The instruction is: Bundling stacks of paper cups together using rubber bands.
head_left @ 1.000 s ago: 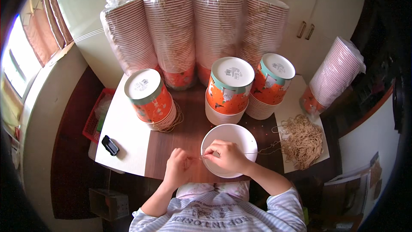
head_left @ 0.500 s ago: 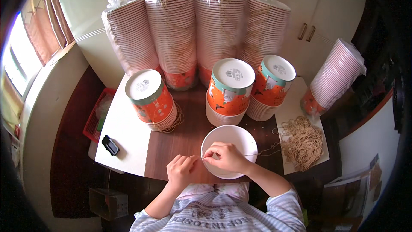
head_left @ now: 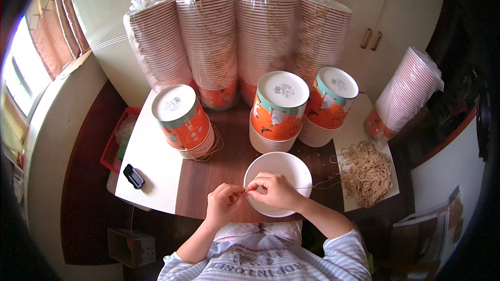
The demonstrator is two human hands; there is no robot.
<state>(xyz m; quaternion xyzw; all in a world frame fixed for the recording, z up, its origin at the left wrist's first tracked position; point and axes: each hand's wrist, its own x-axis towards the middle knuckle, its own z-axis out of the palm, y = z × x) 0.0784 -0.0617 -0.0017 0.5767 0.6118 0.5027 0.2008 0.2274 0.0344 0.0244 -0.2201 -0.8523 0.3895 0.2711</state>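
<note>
Desk (head_left: 229, 164): dark wood strip down the middle, white panels on the left and right parts. It sits in a corner: curtained window (head_left: 31, 67) to the left, pale cupboard doors (head_left: 385, 15) with two handles behind. Red basket (head_left: 117, 140) sits just off the left edge, lower down.

Back edge: four tall sleeves of nested paper cups (head_left: 239, 36) in plastic wrap, side by side. A fifth sleeve (head_left: 403, 93) lies tilted at the back right corner. In front of them are three short stacks of upside-down orange cups: left one (head_left: 182, 119), middle (head_left: 278, 106), right (head_left: 328, 101). Small black object (head_left: 134, 176) near the front left corner. Heap of tan string (head_left: 367, 171) on the right white panel.

White bowl (head_left: 277, 182) at the front edge, centre-right, just in front of the middle stack, mouth up.

Right hand (head_left: 273, 190) is over the bowl's near-left rim, grip closed in a pinch on a thin string (head_left: 317, 186). That string's long axis runs roughly parallel to the front edge, from the pinch rightward across the bowl to the heap. Left hand (head_left: 224, 203) is just left of the bowl, fingertips closed and meeting the right hand's pinch; can't tell whether it holds the same strand.
</note>
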